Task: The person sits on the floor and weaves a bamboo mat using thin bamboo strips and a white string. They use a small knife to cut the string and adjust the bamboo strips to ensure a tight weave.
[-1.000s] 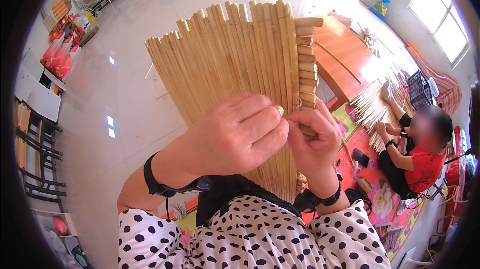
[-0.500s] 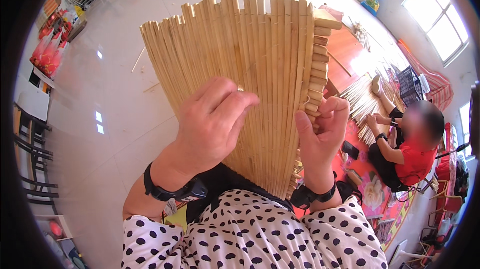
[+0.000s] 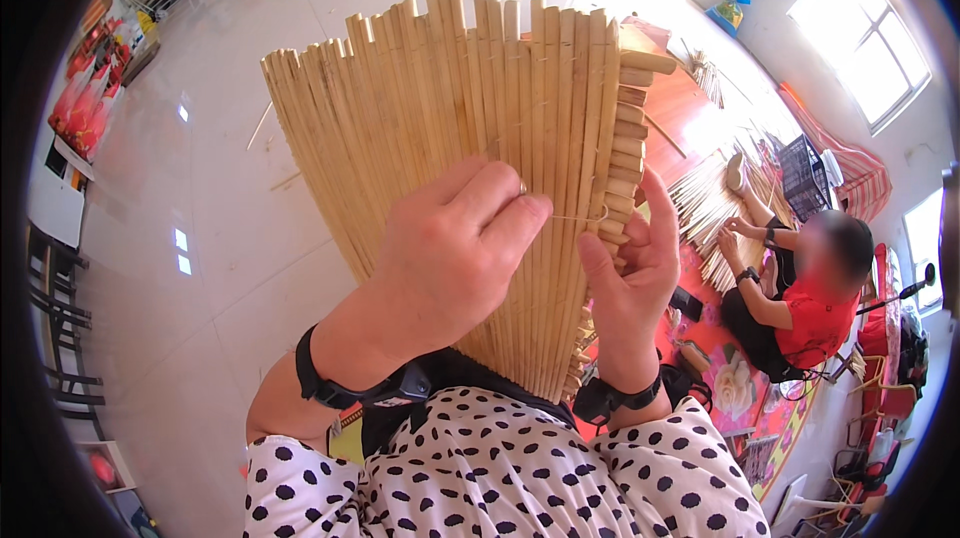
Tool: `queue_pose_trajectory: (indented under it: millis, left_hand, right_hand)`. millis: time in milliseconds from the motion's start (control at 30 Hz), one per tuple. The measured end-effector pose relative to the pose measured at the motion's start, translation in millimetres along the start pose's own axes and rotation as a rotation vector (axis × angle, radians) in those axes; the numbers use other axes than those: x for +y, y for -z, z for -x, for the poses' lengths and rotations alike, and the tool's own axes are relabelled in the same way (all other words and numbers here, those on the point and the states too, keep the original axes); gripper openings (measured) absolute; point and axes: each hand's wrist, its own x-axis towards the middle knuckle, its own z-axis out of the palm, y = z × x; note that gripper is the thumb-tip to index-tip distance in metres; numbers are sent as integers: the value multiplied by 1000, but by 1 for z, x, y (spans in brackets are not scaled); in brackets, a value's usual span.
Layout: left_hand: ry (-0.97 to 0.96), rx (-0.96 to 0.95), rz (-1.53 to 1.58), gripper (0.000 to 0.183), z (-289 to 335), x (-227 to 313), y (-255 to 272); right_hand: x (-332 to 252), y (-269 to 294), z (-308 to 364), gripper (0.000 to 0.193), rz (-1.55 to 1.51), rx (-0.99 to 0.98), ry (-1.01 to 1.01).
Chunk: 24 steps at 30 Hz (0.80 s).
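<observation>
A panel of pale, straight stalks (image 3: 440, 88) bound side by side stands tilted over my lap, fanning wider toward its far end. Short cut stalk ends (image 3: 624, 160) stick out along its right edge. My left hand (image 3: 455, 238) is closed in a pinch over the middle of the panel. From its fingertips a thin thread (image 3: 575, 217) runs taut to the right, ending in a small loop by the cut ends. A tiny shiny bit shows at those fingers; I cannot tell what it is. My right hand (image 3: 640, 273) grips the right edge, thumb in front, with its fingertips partly hidden.
At the right a person in a red top (image 3: 815, 298) sits handling stalks beside a spread pile (image 3: 715, 203) of them. Under them lies a red floral mat (image 3: 735, 388). A black crate (image 3: 803, 178) stands beyond. Dark-framed chairs (image 3: 65, 308) line the left side.
My left hand has moved right and slightly down, toward the cut ends. The thread now shows stretched between it and the edge. My right hand keeps to the edge.
</observation>
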Motion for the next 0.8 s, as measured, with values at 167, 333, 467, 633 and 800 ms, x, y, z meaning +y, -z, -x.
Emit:
queue_pose_trajectory:
  millis: [167, 333, 467, 633, 800]
  left_hand:
    - [15, -92, 142, 16, -4, 3, 3]
    - [117, -172, 439, 12, -5, -6, 4]
    - [199, -281, 564, 9, -12, -6, 10]
    - [208, -236, 486, 9, -13, -3, 12]
    - [-5, -50, 108, 12, -15, 5, 3]
  right_hand:
    - [4, 3, 2, 62, 62, -29, 56]
    - [12, 2, 3, 58, 27, -32, 122]
    - [15, 10, 1, 57, 124, -86, 108]
    - [3, 11, -9, 53, 99, -241, 4]
    - [10, 12, -9, 51, 64, -240, 64]
